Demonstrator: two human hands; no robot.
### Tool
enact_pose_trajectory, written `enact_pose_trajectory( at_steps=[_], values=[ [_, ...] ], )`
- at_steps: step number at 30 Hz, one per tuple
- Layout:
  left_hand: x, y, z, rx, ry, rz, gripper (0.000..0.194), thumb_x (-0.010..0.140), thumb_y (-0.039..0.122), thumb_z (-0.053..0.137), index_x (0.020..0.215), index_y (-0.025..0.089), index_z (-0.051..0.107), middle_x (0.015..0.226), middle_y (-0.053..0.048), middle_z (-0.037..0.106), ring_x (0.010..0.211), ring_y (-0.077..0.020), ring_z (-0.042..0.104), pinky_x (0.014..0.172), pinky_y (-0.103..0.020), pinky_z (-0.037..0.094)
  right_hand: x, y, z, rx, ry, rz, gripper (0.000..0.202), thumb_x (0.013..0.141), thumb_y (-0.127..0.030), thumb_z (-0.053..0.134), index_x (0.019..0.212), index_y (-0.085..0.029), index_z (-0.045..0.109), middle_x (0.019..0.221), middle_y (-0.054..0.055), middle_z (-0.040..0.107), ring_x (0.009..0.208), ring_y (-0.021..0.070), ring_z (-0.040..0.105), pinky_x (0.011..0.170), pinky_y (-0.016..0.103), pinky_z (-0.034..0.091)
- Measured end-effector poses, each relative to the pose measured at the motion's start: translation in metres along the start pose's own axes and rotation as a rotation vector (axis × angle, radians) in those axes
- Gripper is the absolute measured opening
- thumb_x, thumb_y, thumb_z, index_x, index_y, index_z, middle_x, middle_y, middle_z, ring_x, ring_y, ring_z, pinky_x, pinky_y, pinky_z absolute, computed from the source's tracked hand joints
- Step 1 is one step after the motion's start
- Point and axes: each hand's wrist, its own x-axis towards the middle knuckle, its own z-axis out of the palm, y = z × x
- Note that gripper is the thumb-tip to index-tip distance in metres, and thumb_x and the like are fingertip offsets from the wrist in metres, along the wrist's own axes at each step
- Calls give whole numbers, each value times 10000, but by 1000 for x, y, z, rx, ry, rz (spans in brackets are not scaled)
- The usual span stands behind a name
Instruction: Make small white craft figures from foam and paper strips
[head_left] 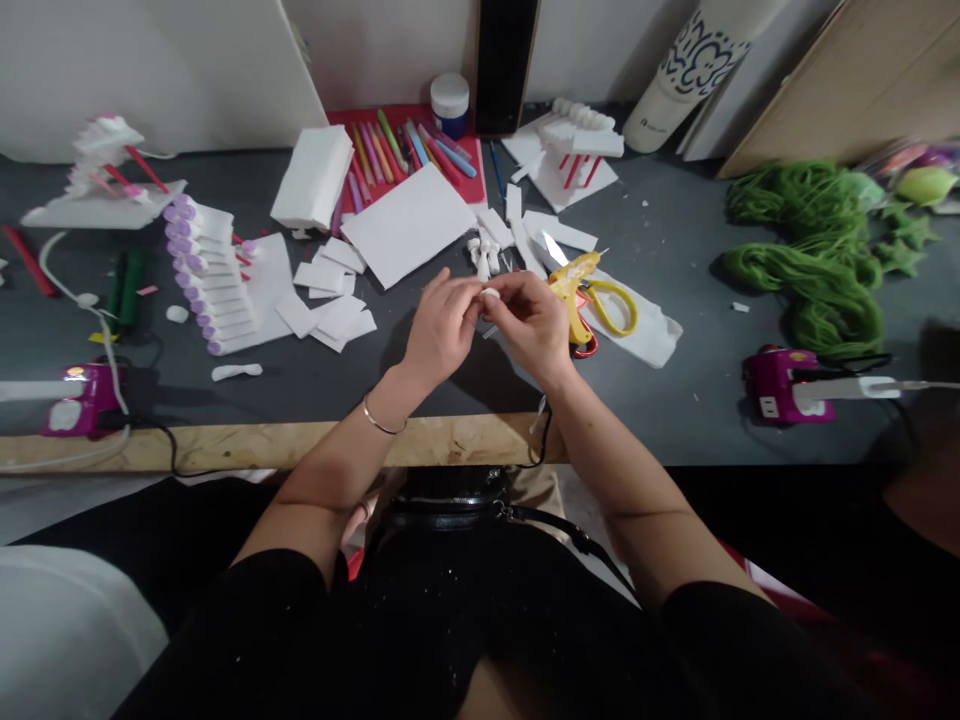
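My left hand and my right hand meet over the dark table, fingertips pinched together on a small white piece. The fingers cover most of it, so its kind cannot be made out. Just beyond the fingertips lie several small white shaped pieces. Beside my right hand rests a yellow glue gun, and scissors with a yellow handle lie by it on a white strip. A white sheet is spread behind my left hand.
Left stand a white model with purple rolled edges and cut white cards. Markers and a lidded jar are at the back. Right are green yarn, a purple power socket and a tall bottle. People sit on both sides.
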Motion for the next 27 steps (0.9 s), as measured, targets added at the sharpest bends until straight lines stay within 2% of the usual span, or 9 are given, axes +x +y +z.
enact_pose_trajectory(
  at_steps=[3, 7, 11, 14, 20, 23, 27],
  values=[
    [-2, 2, 0, -18, -19, -13, 365, 1114, 333, 310, 1035, 187, 635, 945, -103, 734, 939, -217, 684, 952, -407, 536, 1, -4, -2, 18, -17, -15, 191, 928, -431, 689, 954, -242, 687, 798, -37, 683, 683, 91, 628, 650, 261, 523],
    [1, 3, -10, -150, -48, -51, 358, 1102, 348, 325, 914, 197, 589, 845, -88, 671, 812, -205, 620, 767, -348, 502, 6, -11, -9, -47, -70, -36, 242, 878, -465, 752, 946, -237, 707, 785, -32, 685, 693, 99, 614, 665, 269, 522],
    [8, -1, -24, -491, -205, -151, 347, 1082, 392, 410, 821, 205, 542, 721, -5, 572, 676, -139, 538, 682, -279, 454, 10, -13, -19, -10, -201, -9, 319, 841, -472, 786, 1044, -232, 731, 839, -13, 709, 752, 120, 639, 696, 286, 538],
    [12, -7, -29, -612, -333, -192, 359, 1053, 368, 459, 740, 200, 510, 675, 17, 522, 643, -121, 489, 664, -267, 423, 11, -14, -22, -12, -252, -18, 287, 828, -415, 802, 1032, -222, 745, 840, -6, 705, 748, 119, 635, 689, 282, 538],
    [11, -11, -28, -775, -430, -272, 302, 1030, 357, 497, 779, 196, 551, 694, 16, 545, 680, -118, 532, 691, -262, 439, 10, -20, -21, -60, -242, 4, 161, 830, -337, 760, 900, -205, 701, 775, -19, 682, 666, 95, 599, 633, 262, 505],
    [9, -5, -23, -754, -408, -266, 285, 1051, 379, 453, 843, 203, 536, 718, 10, 555, 679, -127, 556, 690, -269, 467, 9, -21, -19, -77, -205, 28, 112, 813, -290, 737, 865, -204, 688, 727, -37, 654, 619, 81, 541, 597, 251, 472],
    [4, 3, -13, -476, -253, -115, 244, 1070, 345, 376, 950, 201, 532, 864, -57, 616, 804, -177, 601, 763, -327, 504, 8, -18, -13, -26, -103, 96, 126, 826, -321, 726, 834, -206, 675, 701, -45, 624, 617, 78, 539, 578, 244, 449]
  ],
)
